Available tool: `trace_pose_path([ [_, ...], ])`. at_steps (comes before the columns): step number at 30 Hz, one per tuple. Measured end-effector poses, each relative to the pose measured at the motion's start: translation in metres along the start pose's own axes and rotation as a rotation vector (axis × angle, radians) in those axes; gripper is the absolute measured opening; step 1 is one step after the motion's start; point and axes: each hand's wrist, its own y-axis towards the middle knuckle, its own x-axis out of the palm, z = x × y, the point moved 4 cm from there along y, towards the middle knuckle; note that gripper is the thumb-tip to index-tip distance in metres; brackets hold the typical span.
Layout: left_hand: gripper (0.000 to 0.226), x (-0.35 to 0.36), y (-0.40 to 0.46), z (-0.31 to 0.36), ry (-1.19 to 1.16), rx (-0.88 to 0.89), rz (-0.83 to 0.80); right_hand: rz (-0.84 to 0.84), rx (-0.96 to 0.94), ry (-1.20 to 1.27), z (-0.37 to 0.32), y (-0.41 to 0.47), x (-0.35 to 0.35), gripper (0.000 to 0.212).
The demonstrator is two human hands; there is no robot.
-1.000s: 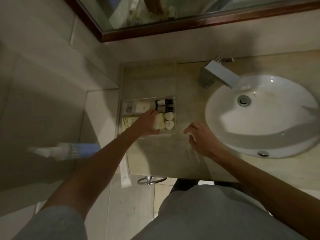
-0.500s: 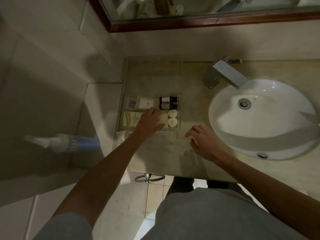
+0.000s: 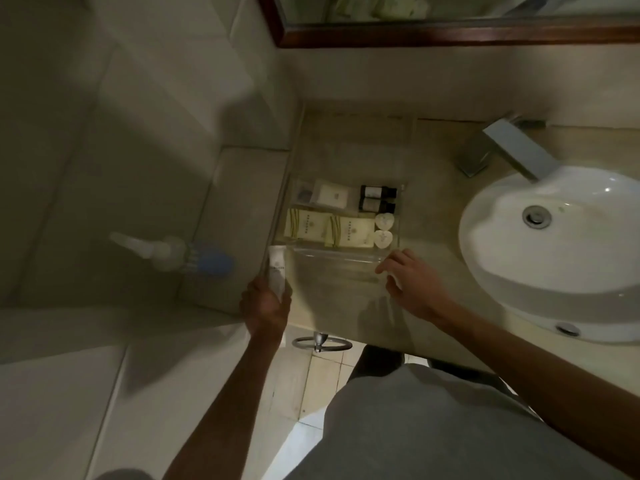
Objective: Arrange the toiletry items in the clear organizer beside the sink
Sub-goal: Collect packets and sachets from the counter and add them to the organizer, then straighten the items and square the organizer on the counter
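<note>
From the head view, your left hand (image 3: 266,303) grips a white tube (image 3: 277,270) at the counter's (image 3: 433,168) left edge, long axis pointing away, the clear organizer (image 3: 398,233) just right. Your right hand (image 3: 412,284), fingers loosely spread, rests near its front-right corner.

Pretty dim bathroom here: beige stone bench (image 3: 433,188), pale tiled walls (image 3: 138,98), wood-framed mirror (image 3: 450,38) at 12 o'clock, white sink (image 3: 554,258) at 3.
</note>
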Motion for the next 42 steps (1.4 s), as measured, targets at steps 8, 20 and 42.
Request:
trace_pose_path([
  [8, 0.040, -0.003, -0.015, 0.002, -0.374, -0.198, -0.104, -0.040, -0.079, -0.017, -0.014, 0.013, 0.005, 0.028],
  [20, 0.043, -0.042, 0.081, 0.131, -0.091, 0.719, -0.117, -0.027, -0.063, -0.047, -0.004, 0.006, 0.000, 0.028],
  [42, 0.071, -0.009, -0.029, 0.352, -0.092, 1.187, -0.159, 0.249, 0.427, -0.301, 0.232, -0.137, -0.146, 0.032],
])
